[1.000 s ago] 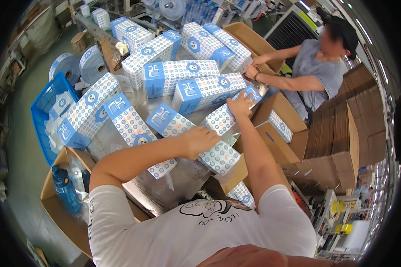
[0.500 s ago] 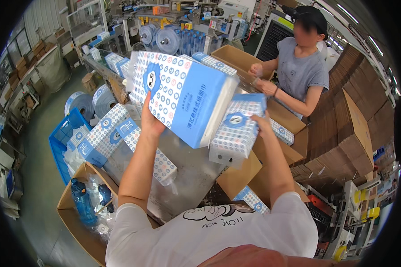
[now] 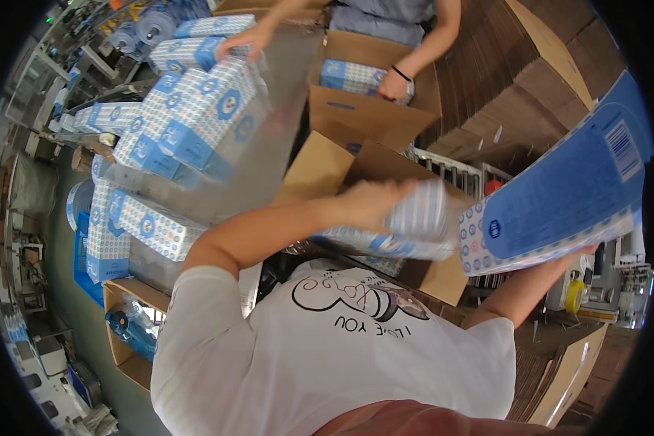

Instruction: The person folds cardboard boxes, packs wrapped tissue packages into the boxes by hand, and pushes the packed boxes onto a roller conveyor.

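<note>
My left hand (image 3: 370,205) reaches across my chest, blurred by motion, against a patterned tissue pack (image 3: 423,221) over an open carton (image 3: 443,280); its fingers are smeared, but the pack appears gripped. Raised at the far right, a large blue-and-white tissue pack (image 3: 563,185) rests in my right hand (image 3: 578,254), which grips it from below and is mostly hidden. More tissue packs show inside the carton, partly covered by my left arm.
Several tissue packs (image 3: 218,109) lie on the metal table (image 3: 287,80). Opposite, a co-worker's hand (image 3: 248,42) touches packs; the other hand (image 3: 396,83) is in a second carton (image 3: 374,109). Flattened cardboard (image 3: 498,80) is stacked right. A bottle box (image 3: 127,356) stands lower left.
My view has swung right and down. Both hands have moved to the right with packs, the left now above the near carton. The co-worker's hands have parted, one onto the table packs, one into a carton.
</note>
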`<state>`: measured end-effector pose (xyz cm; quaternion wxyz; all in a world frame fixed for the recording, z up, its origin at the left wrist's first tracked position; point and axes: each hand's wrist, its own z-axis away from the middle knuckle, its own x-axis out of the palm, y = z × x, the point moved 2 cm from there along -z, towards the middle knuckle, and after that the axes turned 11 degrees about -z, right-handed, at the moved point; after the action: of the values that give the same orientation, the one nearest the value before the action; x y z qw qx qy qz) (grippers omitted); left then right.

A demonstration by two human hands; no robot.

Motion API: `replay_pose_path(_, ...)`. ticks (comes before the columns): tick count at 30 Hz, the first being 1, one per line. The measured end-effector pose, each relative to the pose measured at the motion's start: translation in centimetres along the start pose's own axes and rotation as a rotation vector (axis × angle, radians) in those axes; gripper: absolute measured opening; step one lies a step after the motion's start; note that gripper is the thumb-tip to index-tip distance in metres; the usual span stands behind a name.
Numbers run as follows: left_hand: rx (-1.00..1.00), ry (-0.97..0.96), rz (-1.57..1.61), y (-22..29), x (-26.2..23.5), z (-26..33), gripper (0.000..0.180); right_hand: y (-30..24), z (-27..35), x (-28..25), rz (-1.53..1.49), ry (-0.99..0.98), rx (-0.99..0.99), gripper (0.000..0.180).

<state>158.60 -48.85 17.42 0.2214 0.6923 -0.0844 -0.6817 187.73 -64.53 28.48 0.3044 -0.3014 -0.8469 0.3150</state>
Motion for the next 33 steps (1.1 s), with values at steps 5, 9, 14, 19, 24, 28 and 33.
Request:
replay_pose_path(5,0.115,-0.609,-0.18,2.1,19.6,-0.2,0.099,2.1,7.0,1.6,0.494,-0.524,-0.14,0.085)
replay_pose_path(9,-0.089,-0.733,-0.164,-0.5,15.9,1.2,0.101,12.9,15.7,2.7,0.597,-1.182,0.042,0.093)
replay_pose_path(14,-0.198,-0.727,-0.244,0.6,15.8,2.5,0.1,31.6,28.4,1.5,0.994,-1.425,-0.038,0.097)
replay_pose_path(19,-0.47,-0.692,-0.024,0.4,13.7,4.0,0.092,34.4,30.9,7.6,1.022,-1.89,0.396,0.112)
replay_pose_path(24,-0.605,0.554,0.176,3.6,5.4,12.7,0.054,32.3,30.1,13.5,0.618,-2.036,0.54,0.059)
replay_pose_path(28,-1.251,0.992,0.011,4.6,7.5,29.6,0.022,12.9,28.5,26.8,0.079,-2.01,0.619,0.022)
replay_pose_path(33,-1.749,0.833,-0.206,-2.3,11.4,46.0,0.045,2.8,42.3,33.2,-0.537,-2.162,0.209,0.045)
